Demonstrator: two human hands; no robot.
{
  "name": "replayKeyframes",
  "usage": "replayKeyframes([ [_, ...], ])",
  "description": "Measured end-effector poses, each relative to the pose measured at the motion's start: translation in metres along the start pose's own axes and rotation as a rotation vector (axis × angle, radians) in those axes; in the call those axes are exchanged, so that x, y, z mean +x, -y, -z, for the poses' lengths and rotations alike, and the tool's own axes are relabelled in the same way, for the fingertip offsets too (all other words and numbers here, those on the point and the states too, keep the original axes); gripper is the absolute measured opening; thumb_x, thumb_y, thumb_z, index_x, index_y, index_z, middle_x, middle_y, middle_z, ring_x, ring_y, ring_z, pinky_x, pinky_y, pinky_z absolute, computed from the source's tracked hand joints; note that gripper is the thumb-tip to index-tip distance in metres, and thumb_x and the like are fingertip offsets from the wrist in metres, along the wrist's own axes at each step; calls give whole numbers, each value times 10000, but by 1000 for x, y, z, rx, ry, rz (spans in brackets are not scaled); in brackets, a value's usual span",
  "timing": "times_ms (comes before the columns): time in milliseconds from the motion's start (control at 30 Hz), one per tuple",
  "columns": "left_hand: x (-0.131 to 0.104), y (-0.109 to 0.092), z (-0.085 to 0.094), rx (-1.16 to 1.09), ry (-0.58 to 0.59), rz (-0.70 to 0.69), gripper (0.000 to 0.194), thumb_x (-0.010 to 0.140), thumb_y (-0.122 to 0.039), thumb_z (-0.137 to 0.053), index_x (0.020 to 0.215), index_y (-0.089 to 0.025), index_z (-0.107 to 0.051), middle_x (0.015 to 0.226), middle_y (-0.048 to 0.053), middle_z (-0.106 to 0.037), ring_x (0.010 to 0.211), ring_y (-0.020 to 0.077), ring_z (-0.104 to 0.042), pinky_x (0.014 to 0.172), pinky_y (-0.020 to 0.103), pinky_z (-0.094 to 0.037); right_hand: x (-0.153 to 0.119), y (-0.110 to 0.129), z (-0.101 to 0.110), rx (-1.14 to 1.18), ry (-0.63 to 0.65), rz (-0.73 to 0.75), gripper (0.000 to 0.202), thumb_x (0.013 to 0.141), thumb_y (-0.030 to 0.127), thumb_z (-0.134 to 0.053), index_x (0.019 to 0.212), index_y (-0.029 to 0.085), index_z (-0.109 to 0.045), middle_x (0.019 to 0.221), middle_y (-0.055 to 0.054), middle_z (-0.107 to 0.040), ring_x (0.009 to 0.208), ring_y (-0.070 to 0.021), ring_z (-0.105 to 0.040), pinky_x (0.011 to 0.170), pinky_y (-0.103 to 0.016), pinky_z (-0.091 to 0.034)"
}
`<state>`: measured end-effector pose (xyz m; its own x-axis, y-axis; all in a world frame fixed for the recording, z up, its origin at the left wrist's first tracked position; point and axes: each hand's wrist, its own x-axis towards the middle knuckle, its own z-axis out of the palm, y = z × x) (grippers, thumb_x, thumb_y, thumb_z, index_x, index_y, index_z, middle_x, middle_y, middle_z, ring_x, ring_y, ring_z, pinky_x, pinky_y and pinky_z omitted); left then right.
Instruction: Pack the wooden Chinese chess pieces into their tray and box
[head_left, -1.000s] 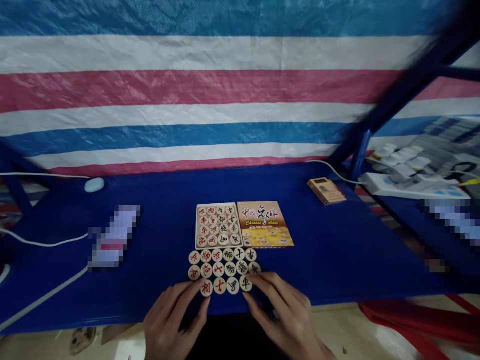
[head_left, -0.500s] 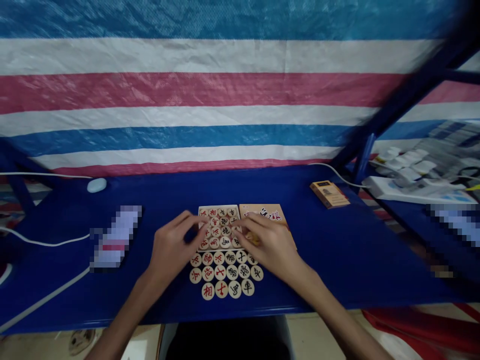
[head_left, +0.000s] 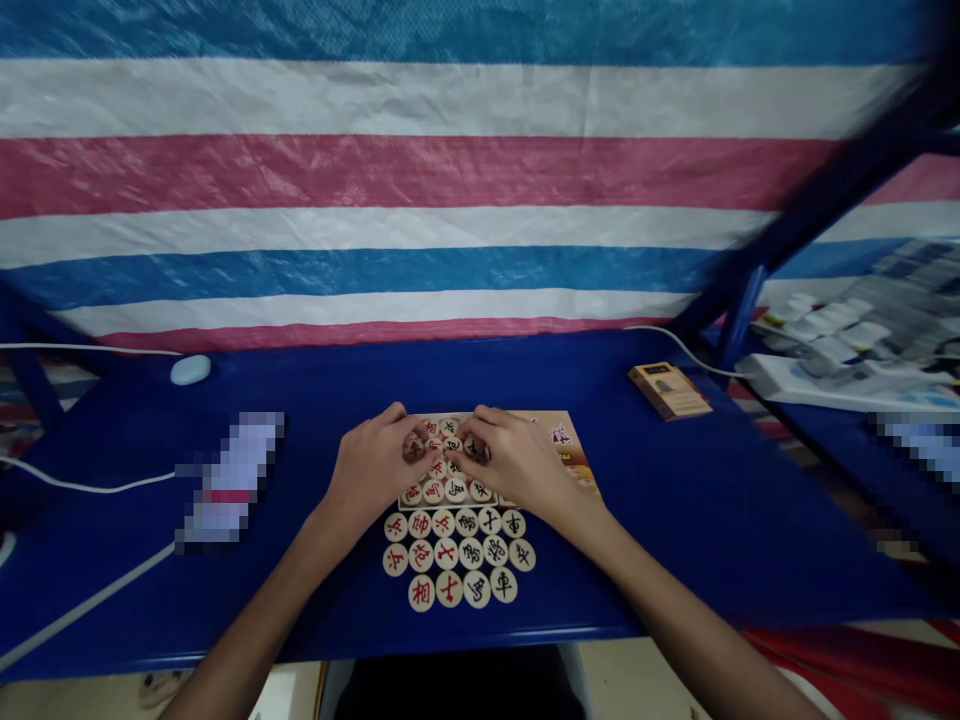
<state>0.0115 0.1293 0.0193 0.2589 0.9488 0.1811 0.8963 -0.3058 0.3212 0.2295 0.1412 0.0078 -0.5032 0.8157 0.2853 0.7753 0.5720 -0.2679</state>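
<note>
A shallow white-rimmed box (head_left: 448, 508) holds rows of round wooden xiangqi pieces (head_left: 456, 490), marked in red on the left and black on the right. My left hand (head_left: 379, 460) curls over the box's left side, thumb and fingers closed around a red-marked piece (head_left: 414, 447). On the opposite side, my right hand (head_left: 517, 460) is bent the same way around a black-marked piece (head_left: 475, 448). Both thumbs come close together near the middle. Fingers partly hide the upper rows. More loose xiangqi pieces (head_left: 470, 553) lie in three rows in front of the box.
A printed box lid (head_left: 577, 455) lies beside the box, partly under my right hand. A small tan carton (head_left: 670, 390) sits at the right. To the left are a blurred-out phone (head_left: 236, 480), a pale blue case (head_left: 190, 370) and white cables (head_left: 97, 488). A power strip (head_left: 825, 385) stands far right.
Both hands have moved inward and their fingers have curled down around pieces in the box. The view has shifted slightly; the loose rows in front keep their arrangement.
</note>
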Motion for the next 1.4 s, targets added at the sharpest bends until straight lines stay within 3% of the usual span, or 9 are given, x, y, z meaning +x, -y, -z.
replayKeyframes([
  [233, -1, -6, -1, 112, -14, -6, 263, 871, -495, -678, 826, -236, -699, 870, -14, -638, 672, 152, -601, 561, 309, -354, 1, 3, -5, -19, -23, -29, 191, 954, 356, -561, 919, 208, -677, 837, -34, -666, 751, -172, -618, 632, -319, -338],
  [433, -2, -7, -4, 101, -51, -30, 239, 872, -445, -677, 785, -223, -696, 837, -9, -640, 631, 138, -575, 535, 309, -338, 1, 5, -4, -27, -44, -46, 216, 916, 407, -615, 914, 205, -692, 829, -39, -680, 728, -170, -613, 622, -317, -318],
  [700, -1, -6, -7, 67, -26, 3, 193, 864, -412, -674, 808, -233, -718, 845, -11, -664, 663, 151, -597, 555, 288, -329, 1, 10, -4, -35, -38, -64, 240, 919, 403, -605, 817, 192, -659, 793, -34, -673, 685, -160, -594, 594, -326, -273],
  [900, -2, -5, -8, 52, -27, 11, 172, 864, -413, -676, 849, -249, -724, 879, -23, -675, 693, 146, -621, 575, 283, -356, -1, 9, -4, -27, -33, -58, 240, 932, 415, -601, 898, 189, -674, 851, -46, -685, 771, -175, -615, 638, -315, -326],
  [1400, -4, -5, -8, 44, -49, -12, 173, 869, -371, -657, 799, -222, -709, 857, -12, -658, 707, 132, -618, 580, 277, -385, 1, 12, -5, -30, -37, -62, 241, 924, 380, -583, 826, 167, -645, 798, -49, -648, 698, -160, -566, 607, -318, -291],
])
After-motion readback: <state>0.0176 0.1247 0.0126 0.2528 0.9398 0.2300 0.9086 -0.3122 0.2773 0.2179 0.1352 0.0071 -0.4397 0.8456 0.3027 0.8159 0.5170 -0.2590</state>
